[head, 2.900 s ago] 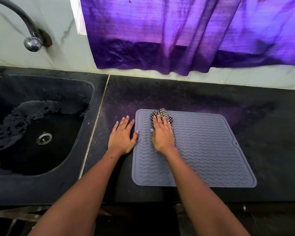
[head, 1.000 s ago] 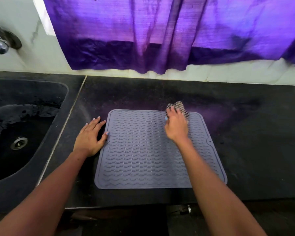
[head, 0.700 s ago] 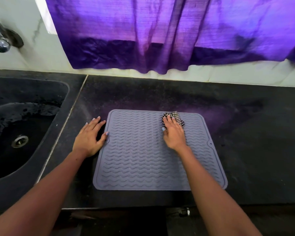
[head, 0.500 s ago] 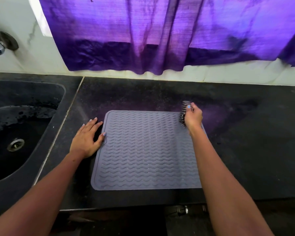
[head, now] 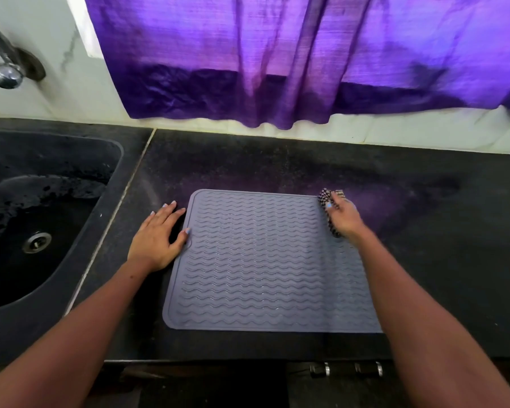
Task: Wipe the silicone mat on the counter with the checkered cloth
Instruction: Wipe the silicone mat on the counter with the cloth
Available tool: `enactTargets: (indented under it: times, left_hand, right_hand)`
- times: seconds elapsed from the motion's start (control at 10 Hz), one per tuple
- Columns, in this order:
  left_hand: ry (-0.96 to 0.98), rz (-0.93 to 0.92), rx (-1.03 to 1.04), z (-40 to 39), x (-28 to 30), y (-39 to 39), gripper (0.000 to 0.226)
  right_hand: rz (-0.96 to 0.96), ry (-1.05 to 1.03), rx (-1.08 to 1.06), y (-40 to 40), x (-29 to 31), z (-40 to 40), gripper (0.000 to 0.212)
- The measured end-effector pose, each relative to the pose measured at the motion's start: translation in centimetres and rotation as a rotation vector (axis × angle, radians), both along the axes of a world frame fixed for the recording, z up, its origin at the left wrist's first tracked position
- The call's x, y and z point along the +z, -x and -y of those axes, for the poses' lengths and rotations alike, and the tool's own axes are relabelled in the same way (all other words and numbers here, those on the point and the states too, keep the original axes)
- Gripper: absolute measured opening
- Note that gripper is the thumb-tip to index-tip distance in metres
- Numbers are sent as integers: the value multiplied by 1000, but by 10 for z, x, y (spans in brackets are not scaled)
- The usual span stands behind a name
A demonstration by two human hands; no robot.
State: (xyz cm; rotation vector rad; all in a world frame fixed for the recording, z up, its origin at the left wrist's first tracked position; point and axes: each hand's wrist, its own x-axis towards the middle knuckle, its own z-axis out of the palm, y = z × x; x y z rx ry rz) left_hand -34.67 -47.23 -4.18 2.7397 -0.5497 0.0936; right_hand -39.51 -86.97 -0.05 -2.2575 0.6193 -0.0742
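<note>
A grey silicone mat (head: 265, 260), squarish with rounded corners and ribbed with wavy ridges, is being kept flat on the dark speckled stone counter (head: 424, 216). Its left edge is being steadied by the left hand (head: 156, 240), which is lying flat with straight fingers on the counter, the thumb touching the mat's rim. A small bunched checkered cloth (head: 326, 198), black and white, is being gripped by the curled fingers of the right hand (head: 343, 216) and held at the mat's far right corner. A dark moulded sink (head: 71, 160), wet inside, is being overhung by a chrome tap (head: 3, 72). A creased purple curtain (head: 277, 54) is hanging behind.
</note>
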Motion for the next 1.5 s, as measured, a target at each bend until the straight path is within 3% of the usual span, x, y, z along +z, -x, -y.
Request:
enactTargets:
  times: [0.1,0.2,0.3,0.4,0.5,0.6,0.7,0.8,0.9,1.0,1.1,1.2,1.3,1.4,1.5]
  left_hand:
    - [3,2,-5,0,-1,-1,81]
    - [1,5,-7,-1,-2,-1,81]
    - [-1,5,-7,0,-3,-2,78]
    - [-10,10,-3,-1,-6,-3,79]
    - [-9,19,-7,0,-5,-3,82]
    - [-8,18,-8,-1,-2,-1,83]
    - [-3,9,-17,-1,-2,0,79]
    - [7,6,-6,0,-2,0,66]
    - [11,26,-4,0,-4,-1,53]
    - [6,16,-3,0,-3,0,58]
    - [9,15,6,1,-2,0,67]
    - [2,6,1,2,-1,1,68]
    - [2,-4,1,1,0,1,69]
    - [7,-15,-11,1,1,1,70]
    - [5,-18,-7,0,1,1,70]
  right_hand:
    - [111,-200,-271,0,28,19,42]
    - [69,235,-216,23,30,2,41]
    - [48,500,-34,53,0,-33,41]
    - [-14,636,15,66,-28,-50,56]
    - [21,524,51,61,-28,-39,53]
    - [105,-42,-42,51,-4,-18,40]
    - [352,-604,-397,48,28,-6,32]
    - [314,-182,-461,64,36,-4,38]
    - [196,203,-255,101,11,-28,44]
    - [44,441,-49,125,-24,-49,53]
    - [53,453,33,121,-28,-41,55]
    - [85,310,46,116,-24,-23,48]
    - [164,-270,-145,111,-2,-13,38]
    - [330,-574,-427,112,16,-10,34]
    - [298,-135,-417,137,10,-31,40]
